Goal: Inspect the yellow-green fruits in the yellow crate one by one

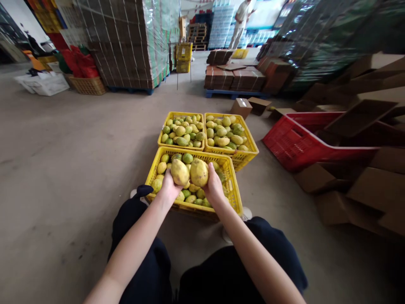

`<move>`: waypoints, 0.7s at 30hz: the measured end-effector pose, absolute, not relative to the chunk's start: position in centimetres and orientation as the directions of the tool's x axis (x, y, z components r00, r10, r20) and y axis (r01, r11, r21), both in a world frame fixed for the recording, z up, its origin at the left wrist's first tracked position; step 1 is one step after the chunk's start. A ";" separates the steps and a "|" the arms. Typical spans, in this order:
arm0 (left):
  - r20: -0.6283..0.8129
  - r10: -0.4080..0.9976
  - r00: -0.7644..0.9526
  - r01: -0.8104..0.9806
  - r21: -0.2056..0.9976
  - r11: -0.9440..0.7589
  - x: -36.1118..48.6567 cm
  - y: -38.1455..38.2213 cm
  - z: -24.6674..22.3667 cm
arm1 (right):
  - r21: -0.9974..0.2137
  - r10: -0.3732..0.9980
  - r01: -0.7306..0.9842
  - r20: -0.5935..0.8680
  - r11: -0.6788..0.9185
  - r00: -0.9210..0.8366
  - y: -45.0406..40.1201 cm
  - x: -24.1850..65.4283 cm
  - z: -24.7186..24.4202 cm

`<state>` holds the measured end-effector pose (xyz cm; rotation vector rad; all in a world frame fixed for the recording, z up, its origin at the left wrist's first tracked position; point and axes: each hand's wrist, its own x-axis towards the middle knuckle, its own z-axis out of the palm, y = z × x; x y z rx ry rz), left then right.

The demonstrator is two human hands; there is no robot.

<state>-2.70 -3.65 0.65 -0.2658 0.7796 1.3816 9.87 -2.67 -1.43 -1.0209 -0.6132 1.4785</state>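
Observation:
My left hand is closed round a plump yellow, mango-like fruit with brown specks. A second yellow, mango-like fruit, blotched with dark marks, is held in my right hand. The two fruits are side by side, above the near yellow crate. Inside that crate lie many yellow and green fruits of similar kind, partly hidden by my hands. Right behind it stand two more yellow crates, one at the left and one at the right, both filled with such fruit.
At the right, a red crate stands among loose cardboard boxes. Strapped cardboard stacks rest on a blue pallet farther back. A tall wrapped stack rises at the left. A person stands in the background.

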 end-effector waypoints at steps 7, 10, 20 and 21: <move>-0.577 0.803 -0.145 -0.879 0.447 0.163 -2.5 -4.5 3.1 | -0.838 0.963 -0.475 -0.251 -0.268 -0.101 -3.9 9.2 0.6; -0.618 0.774 -0.139 -0.872 0.446 0.200 -2.8 -4.4 3.0 | -0.834 0.961 -0.478 -0.243 -0.276 -0.131 -4.0 9.2 0.6; -0.593 0.800 -0.096 -0.894 0.404 0.192 -3.2 -3.6 1.7 | -0.978 0.979 -0.050 0.205 0.204 -0.011 -4.0 10.0 -0.2; -0.565 0.819 -0.097 -0.890 0.418 0.183 -3.2 -3.7 1.9 | -0.967 0.967 -0.020 0.253 0.253 -0.014 -4.1 10.0 -0.1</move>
